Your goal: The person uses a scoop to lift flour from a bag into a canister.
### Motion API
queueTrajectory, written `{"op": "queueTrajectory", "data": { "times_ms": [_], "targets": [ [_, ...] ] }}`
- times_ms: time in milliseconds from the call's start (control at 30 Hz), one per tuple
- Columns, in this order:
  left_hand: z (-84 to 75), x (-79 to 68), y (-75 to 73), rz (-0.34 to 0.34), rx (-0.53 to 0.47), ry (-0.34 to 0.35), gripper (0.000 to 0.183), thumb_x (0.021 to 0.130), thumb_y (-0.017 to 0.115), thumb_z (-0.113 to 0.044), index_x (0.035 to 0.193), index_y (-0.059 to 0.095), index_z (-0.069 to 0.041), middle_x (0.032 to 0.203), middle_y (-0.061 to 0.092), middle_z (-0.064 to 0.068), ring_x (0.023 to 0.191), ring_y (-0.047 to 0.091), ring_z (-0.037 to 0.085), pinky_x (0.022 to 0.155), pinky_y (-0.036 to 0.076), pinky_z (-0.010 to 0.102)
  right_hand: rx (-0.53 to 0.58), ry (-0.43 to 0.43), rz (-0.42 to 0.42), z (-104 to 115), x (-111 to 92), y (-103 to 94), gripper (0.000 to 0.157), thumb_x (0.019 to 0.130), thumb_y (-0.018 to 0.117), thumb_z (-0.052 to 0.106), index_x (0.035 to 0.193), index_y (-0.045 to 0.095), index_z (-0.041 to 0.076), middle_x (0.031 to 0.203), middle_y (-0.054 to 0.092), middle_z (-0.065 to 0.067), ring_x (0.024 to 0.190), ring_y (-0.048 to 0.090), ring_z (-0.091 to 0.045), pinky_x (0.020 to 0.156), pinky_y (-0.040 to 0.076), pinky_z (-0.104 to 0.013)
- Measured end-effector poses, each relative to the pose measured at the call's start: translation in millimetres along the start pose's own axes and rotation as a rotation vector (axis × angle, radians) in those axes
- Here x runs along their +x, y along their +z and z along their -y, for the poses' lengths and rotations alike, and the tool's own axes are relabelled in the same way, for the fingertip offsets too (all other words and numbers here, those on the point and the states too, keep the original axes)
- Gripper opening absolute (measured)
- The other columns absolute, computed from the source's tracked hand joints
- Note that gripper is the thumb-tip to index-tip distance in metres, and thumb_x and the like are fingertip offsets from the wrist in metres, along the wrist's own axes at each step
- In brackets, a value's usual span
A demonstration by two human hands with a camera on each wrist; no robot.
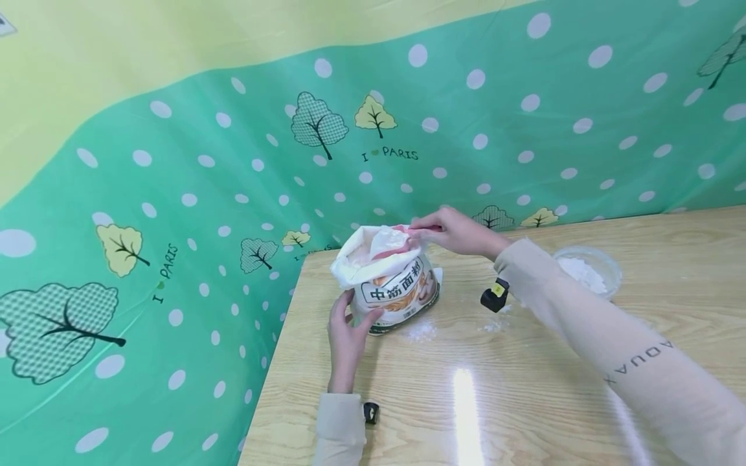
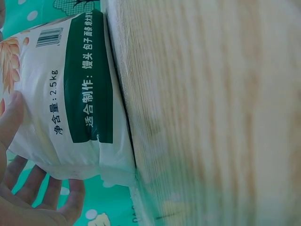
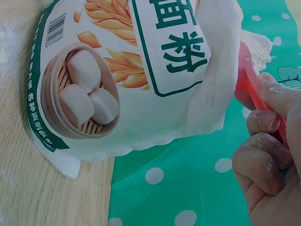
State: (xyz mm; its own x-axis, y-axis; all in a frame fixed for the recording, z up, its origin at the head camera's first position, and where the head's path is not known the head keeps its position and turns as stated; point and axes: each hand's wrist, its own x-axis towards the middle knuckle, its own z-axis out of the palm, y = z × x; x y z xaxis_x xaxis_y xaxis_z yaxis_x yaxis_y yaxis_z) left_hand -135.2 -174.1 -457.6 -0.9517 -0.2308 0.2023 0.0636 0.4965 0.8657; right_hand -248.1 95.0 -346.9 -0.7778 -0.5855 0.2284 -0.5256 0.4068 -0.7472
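Observation:
An open white flour bag (image 1: 396,294) stands on the table, its top edge folded outward. Its printed front shows wheat and steamed buns. My left hand (image 1: 348,330) holds the bag's lower left side, thumb (image 2: 11,117) on the front and fingers spread round the side. With curled fingers, my right hand (image 3: 268,146) grips the handle of a red scoop (image 3: 249,84) at the bag's mouth. White flour (image 3: 258,47) is heaped in the scoop, over the bag's opening. Flour dusts the right fingers.
On the right, partly behind my right forearm, a clear bowl (image 1: 615,272) holds flour. Spilled flour (image 1: 421,331) lies on the wooden table (image 1: 419,401) before the bag. A green dotted cloth (image 1: 221,194) hangs behind and left of the table.

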Motion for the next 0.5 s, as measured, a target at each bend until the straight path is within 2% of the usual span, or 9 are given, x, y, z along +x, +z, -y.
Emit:
{"op": "queueTrajectory", "data": {
  "times_ms": [67,167,267,333,400,500],
  "targets": [
    [-0.1,0.1,0.2,-0.002,0.000,0.000,0.074,0.075,0.085,-0.039,0.138,0.056,-0.015,0.140,0.056,0.007,0.131,0.050,0.027,0.102,0.049,0.048,-0.001,0.018,-0.003,-0.2,-1.9,-0.5,0.032,0.100,0.059,0.017,0.127,0.065,0.002,0.100,0.071,-0.022,0.048,0.031,-0.011,0.051,0.037,-0.025],
    [0.1,0.4,0.3,-0.006,0.003,0.003,0.073,0.074,0.085,-0.038,0.137,0.056,-0.014,0.139,0.057,0.008,0.130,0.050,0.027,0.102,0.049,0.049,0.000,0.040,-0.013,-0.5,-4.3,-1.6,0.035,0.100,0.060,0.019,0.130,0.063,0.001,0.119,0.068,-0.022,0.049,0.031,-0.012,0.050,0.037,-0.025],
    [-0.1,0.4,0.4,-0.005,0.005,0.002,0.074,0.074,0.086,-0.038,0.138,0.056,-0.014,0.139,0.057,0.008,0.130,0.050,0.027,0.102,0.049,0.048,0.002,0.055,-0.012,-0.8,-6.1,-3.3,0.036,0.100,0.060,0.021,0.131,0.062,0.003,0.096,0.068,-0.024,0.050,0.031,-0.011,0.049,0.036,-0.024],
    [0.3,0.7,0.6,-0.003,0.010,0.003,0.074,0.075,0.085,-0.038,0.138,0.056,-0.015,0.139,0.057,0.008,0.130,0.050,0.027,0.102,0.050,0.048,0.005,0.049,-0.018,-1.2,-6.6,-4.3,0.036,0.100,0.061,0.020,0.131,0.062,0.003,0.090,0.068,-0.020,0.050,0.032,-0.011,0.049,0.037,-0.024],
    [0.5,0.5,0.7,-0.004,0.011,0.004,0.074,0.074,0.085,-0.038,0.138,0.055,-0.015,0.139,0.057,0.008,0.130,0.050,0.027,0.102,0.050,0.048,0.004,0.050,-0.016,-1.2,-7.2,-5.5,0.036,0.100,0.060,0.021,0.131,0.063,0.003,0.074,0.058,-0.016,0.051,0.032,-0.011,0.050,0.037,-0.025],
    [0.9,0.3,1.1,-0.003,0.010,0.007,0.073,0.074,0.085,-0.037,0.138,0.056,-0.015,0.139,0.057,0.008,0.130,0.050,0.027,0.101,0.050,0.048,0.003,0.051,-0.022,-0.5,-8.6,-7.5,0.035,0.100,0.061,0.021,0.130,0.064,0.003,0.069,0.055,-0.006,0.051,0.033,-0.011,0.052,0.038,-0.027]
  ]
}}
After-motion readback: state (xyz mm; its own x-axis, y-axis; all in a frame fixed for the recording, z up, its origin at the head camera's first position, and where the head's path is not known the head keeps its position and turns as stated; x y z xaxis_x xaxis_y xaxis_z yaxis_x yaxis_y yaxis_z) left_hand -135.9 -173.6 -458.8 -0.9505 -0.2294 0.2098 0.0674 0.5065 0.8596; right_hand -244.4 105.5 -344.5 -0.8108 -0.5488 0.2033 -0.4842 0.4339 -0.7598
